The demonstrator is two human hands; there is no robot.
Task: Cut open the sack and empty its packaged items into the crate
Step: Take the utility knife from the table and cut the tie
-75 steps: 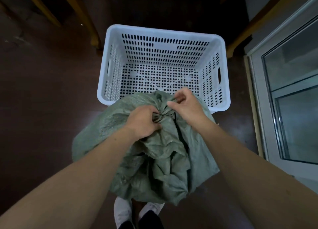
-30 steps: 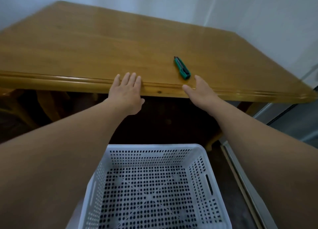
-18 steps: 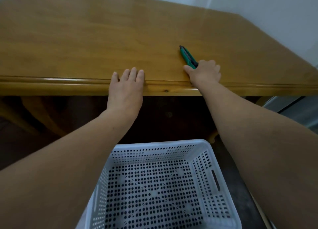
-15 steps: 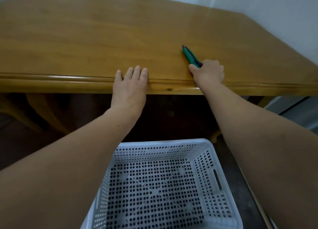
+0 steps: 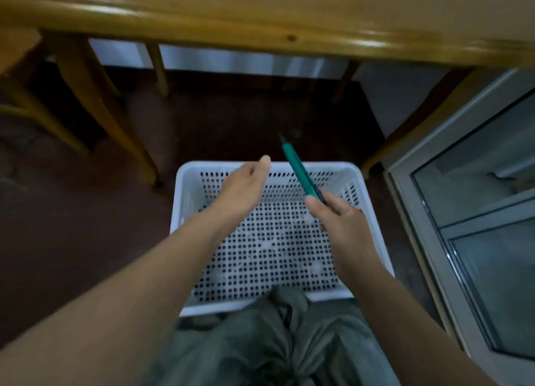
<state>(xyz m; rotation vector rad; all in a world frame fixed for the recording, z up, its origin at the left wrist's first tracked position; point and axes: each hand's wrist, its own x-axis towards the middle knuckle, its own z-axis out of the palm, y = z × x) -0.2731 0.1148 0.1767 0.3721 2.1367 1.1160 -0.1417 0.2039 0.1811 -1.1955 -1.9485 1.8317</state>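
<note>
Head view, both hands off the table and over the crate. My left hand (image 5: 246, 188), which half a second ago lay flat on the edge of the yellow-brown wooden table (image 5: 260, 29), now hangs free of it; its fingers are loosely extended and hold nothing. To the right of them, the green-handled utility knife (image 5: 298, 171), which until now lay on the table, is off the wood and points up and away from me. My right hand (image 5: 338, 217) has the fingers curled round the knife's rear end, thumb along the handle. The dark tip is blurred, so I cannot tell whether the blade is out. Beneath both sets of fingers stands the white perforated plastic crate (image 5: 185, 200), with nothing in it. Nearer to me than the fingers, against the crate's near rim, lies the grey-green woven sack (image 5: 260, 351), its bunched neck uncut. My gaze has dropped from the table top to the floor.

Reading: the tool is fetched. I judge the next step to be gripping the sack's neck with the free left fingers and cutting; emptying has not begun.
</note>
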